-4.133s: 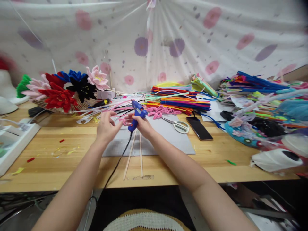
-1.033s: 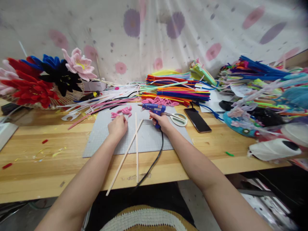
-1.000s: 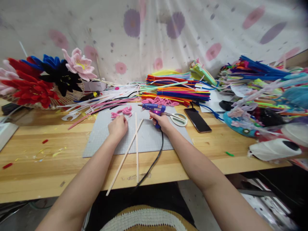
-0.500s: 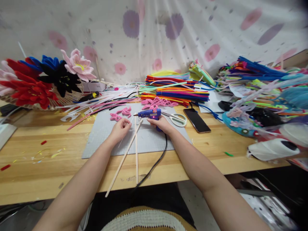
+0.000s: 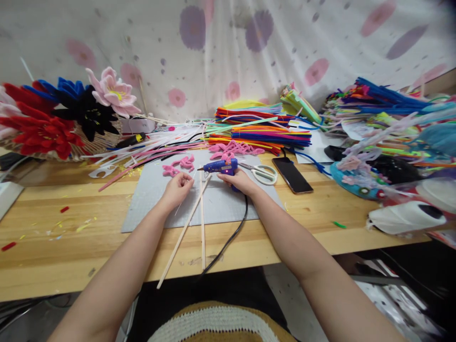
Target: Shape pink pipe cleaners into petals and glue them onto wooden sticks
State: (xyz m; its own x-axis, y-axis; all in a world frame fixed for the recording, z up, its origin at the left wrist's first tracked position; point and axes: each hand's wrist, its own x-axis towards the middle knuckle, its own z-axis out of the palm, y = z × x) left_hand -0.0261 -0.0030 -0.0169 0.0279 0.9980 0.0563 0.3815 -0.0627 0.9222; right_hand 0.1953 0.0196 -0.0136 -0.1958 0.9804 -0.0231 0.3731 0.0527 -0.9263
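Observation:
My right hand (image 5: 239, 180) is wrapped round a blue hot glue gun (image 5: 220, 166), its nozzle pointing left and a small light glowing on its side. Left of the nozzle, my left hand (image 5: 178, 187) pinches a thin whitish wire (image 5: 179, 208) that hangs down below the fingers. The nozzle is close to the upper end of this wire; whether they touch I cannot tell. Two pale wooden sticks (image 5: 184, 232) lie crossed between my hands, reaching past the grey cutting mat (image 5: 146, 204). Pink fuzzy pipe-cleaner shapes (image 5: 178, 165) rest just beyond my left hand.
Scissors (image 5: 265, 174) and a black phone (image 5: 292, 175) lie right of the glue gun. Its black cord (image 5: 231, 240) runs over the table's front edge. Bundles of coloured pipe cleaners (image 5: 270, 135) line the back. Fuzzy flowers (image 5: 46, 128) stand at left, a white thread cone (image 5: 406, 217) at right.
The view has shifted slightly. Both hands stay nearly in place, the glue gun's nozzle still close to the wire.

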